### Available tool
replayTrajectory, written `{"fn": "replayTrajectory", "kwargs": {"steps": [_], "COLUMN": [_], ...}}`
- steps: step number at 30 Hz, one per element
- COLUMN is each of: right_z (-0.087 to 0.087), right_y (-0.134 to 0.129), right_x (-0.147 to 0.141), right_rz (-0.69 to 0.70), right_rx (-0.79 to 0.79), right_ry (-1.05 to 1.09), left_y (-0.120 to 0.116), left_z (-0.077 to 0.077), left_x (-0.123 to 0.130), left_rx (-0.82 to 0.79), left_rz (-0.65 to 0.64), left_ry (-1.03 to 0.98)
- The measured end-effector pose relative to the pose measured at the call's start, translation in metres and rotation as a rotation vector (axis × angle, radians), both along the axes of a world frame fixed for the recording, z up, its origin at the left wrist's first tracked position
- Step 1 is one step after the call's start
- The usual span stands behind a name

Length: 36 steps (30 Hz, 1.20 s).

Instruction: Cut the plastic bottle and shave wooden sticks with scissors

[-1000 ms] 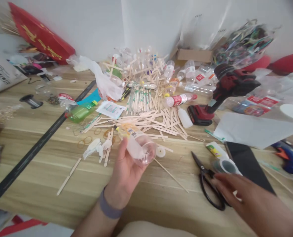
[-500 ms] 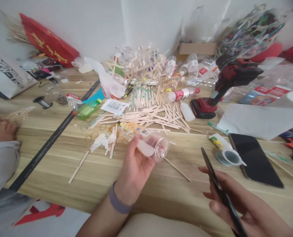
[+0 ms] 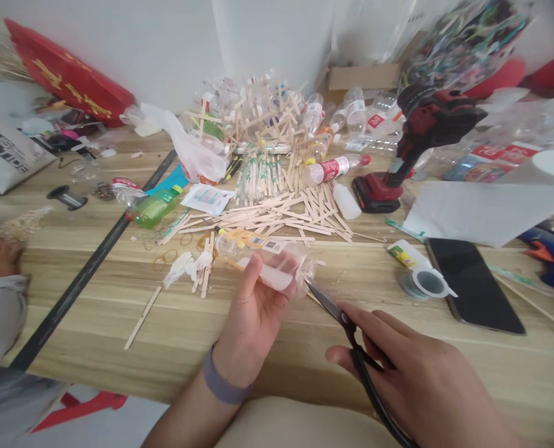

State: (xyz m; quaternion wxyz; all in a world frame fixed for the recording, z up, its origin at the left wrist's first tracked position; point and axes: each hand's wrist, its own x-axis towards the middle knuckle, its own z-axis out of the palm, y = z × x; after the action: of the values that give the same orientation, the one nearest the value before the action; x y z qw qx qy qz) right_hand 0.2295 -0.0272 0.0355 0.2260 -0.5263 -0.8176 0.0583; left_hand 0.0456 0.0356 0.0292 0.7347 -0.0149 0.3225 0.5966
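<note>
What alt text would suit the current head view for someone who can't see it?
A left hand holds a clear plastic bottle while the right hand points black scissors at its base. Beyond, wooden sticks and other bottles clutter a wooden table, with a drill and phone toward the right.

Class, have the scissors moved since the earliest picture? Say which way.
Yes. Judged against the smartphone, the scissors have moved left, away from it; their tips are now at the base of the plastic bottle.
</note>
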Motion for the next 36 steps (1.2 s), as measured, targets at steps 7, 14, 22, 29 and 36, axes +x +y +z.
{"fn": "replayTrajectory", "kwargs": {"steps": [7, 14, 22, 29, 36], "right_z": [0.007, 0.014, 0.006, -0.009, -0.006], "right_y": [0.007, 0.011, 0.008, 0.006, 0.02], "right_x": [0.001, 0.0, 0.003, -0.006, -0.019], "right_rz": [0.022, -0.016, -0.019, -0.068, -0.107], "right_rx": [-0.238, -0.483, -0.304, 0.192, 0.42], "right_ry": [0.165, 0.237, 0.109, -0.214, -0.313], "left_y": [0.001, 0.0, -0.002, -0.003, 0.001], "left_z": [0.003, 0.003, 0.009, 0.003, 0.004], "left_x": [-0.001, 0.0, 0.006, 0.012, 0.008], "left_rx": [0.017, 0.046, 0.036, -0.018, -0.007], "left_rz": [0.039, 0.065, 0.083, 0.084, -0.004], "left_ry": [0.049, 0.117, 0.119, 0.061, 0.001]}}
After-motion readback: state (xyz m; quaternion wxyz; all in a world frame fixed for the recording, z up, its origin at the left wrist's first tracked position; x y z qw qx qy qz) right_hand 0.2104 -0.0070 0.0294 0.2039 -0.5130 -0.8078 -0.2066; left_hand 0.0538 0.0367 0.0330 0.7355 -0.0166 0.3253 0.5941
